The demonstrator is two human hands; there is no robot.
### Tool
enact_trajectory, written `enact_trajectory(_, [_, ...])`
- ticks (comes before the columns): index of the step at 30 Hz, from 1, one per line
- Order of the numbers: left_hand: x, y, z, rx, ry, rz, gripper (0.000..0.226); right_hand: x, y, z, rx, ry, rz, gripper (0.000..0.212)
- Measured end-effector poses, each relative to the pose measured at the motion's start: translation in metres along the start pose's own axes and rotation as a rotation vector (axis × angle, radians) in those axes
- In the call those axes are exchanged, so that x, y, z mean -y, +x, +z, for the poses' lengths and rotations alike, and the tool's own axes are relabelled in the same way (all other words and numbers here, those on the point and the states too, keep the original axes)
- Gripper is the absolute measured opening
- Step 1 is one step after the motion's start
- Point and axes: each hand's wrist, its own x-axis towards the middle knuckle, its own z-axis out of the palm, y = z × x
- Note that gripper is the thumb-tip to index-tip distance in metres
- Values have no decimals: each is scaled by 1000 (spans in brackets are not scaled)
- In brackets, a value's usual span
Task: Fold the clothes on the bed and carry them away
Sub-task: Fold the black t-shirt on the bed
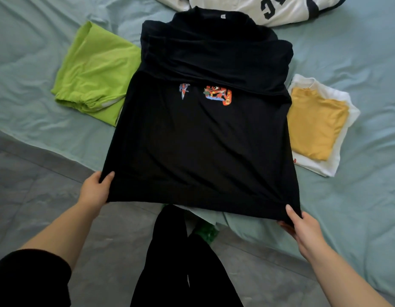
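As if to keep cloth taut for folding, gripping both hem corners of black printed cotton T-shirt (203,140) with left hand (94,191) and right hand (303,229), wide apart; lying collar-away on pale green bed sheet (25,52) between folded lime-green garment (94,72) and folded mustard-yellow top (314,125)

My left hand (95,189) pinches the black shirt's (201,138) hem corner at 8 o'clock and my right hand (303,227) pinches the other corner at 4 o'clock, thumbs on top, with the hem lifted over the bed's (25,52) edge. The collar lies at 12 o'clock, a fold runs across just above the small print, and the print faces up. A green piece (96,69) touches the shirt at 10 o'clock, a folded yellow top (316,122) sits on a white one (351,109) at 3 o'clock, and a lettered white jersey (280,9) lies at 1 o'clock.
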Motion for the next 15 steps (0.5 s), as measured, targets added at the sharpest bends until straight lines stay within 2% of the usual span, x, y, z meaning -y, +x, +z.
enact_trajectory(3, [7,-8,-11,20,88,-32,26,1,-9,-19,8,-27,14,24])
enact_trajectory(9, [46,-35,-22,111,275,-121,30,-23,-34,-48,-22,-279,111,29])
enact_trajectory(12, [49,-37,-16,158,157,-246,32,-17,-39,-42,-30,-282,132,31])
enact_trajectory(15, [19,-24,-6,182,-120,-338,31,21,-28,-18,-38,-129,118,35])
